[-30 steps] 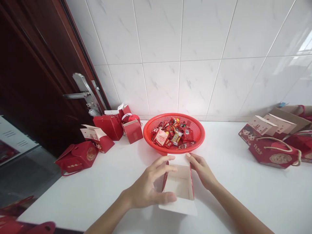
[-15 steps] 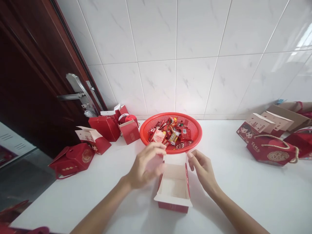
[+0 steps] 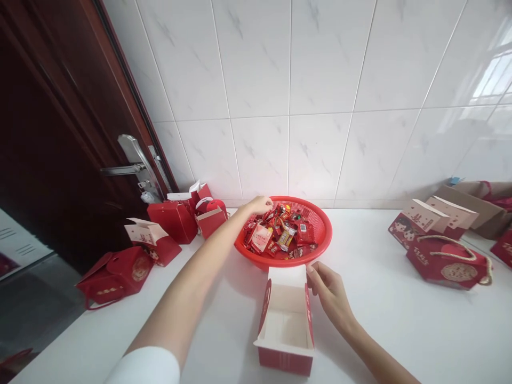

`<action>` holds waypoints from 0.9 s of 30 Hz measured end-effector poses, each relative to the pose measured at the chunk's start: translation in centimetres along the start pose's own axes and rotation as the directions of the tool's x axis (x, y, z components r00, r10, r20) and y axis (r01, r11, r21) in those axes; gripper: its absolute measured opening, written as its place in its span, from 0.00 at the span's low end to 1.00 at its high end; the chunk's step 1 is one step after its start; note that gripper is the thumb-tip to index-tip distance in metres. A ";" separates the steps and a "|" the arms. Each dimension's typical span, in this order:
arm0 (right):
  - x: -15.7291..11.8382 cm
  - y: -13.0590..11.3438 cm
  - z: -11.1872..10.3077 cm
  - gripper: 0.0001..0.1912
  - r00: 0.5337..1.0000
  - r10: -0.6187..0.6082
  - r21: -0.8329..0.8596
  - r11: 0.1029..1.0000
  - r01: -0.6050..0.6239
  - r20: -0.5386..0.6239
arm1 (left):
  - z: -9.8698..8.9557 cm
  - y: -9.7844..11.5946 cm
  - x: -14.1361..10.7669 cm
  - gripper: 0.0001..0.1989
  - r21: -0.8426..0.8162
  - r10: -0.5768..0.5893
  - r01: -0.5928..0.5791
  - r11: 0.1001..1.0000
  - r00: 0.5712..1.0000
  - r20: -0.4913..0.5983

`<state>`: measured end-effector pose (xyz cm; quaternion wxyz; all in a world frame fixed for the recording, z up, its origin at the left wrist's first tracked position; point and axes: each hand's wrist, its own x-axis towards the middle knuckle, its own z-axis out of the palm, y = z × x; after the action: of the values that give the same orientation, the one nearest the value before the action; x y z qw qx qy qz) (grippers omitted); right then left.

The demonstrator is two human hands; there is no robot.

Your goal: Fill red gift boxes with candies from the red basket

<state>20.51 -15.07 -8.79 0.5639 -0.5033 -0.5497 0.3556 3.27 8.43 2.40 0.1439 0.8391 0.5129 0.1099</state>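
A small red gift box (image 3: 286,362) with a white inside stands open before me, its back flap raised. My right hand (image 3: 330,290) is closed at the box's right back corner, thumb and finger pinching the edge of that flap. Beyond the box is a red plastic basket (image 3: 326,240) full of wrapped sweets (image 3: 285,238). My left hand (image 3: 261,205) reaches past the box to the basket's far left rim, its fingers curled over the edge. Its fingertips are partly hidden.
Several red gift boxes (image 3: 124,274) and bags (image 3: 172,221) stand on the left by a dark door (image 3: 60,133). More boxes, one with a rope handle (image 3: 448,264), and a brown carton (image 3: 468,194) are on the right. A tiled wall (image 3: 320,154) rises behind.
My left hand has moved from beside the gift box forward to the basket's far left rim. The basket has shifted and tipped slightly. My right hand stays at the box flap.
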 end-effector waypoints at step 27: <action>0.6 0.9 0.0 0.24 0.995 -0.104 -0.116 0.988 0.103 0.002 | 3.8 -0.1 2.1 0.20 -0.013 0.056 -0.054 0.998 0.951 0.304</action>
<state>20.75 -14.29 -9.47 0.5524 -0.5067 -0.5939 0.2922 5.39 9.82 -1.15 0.2198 0.8597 0.4608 -0.0154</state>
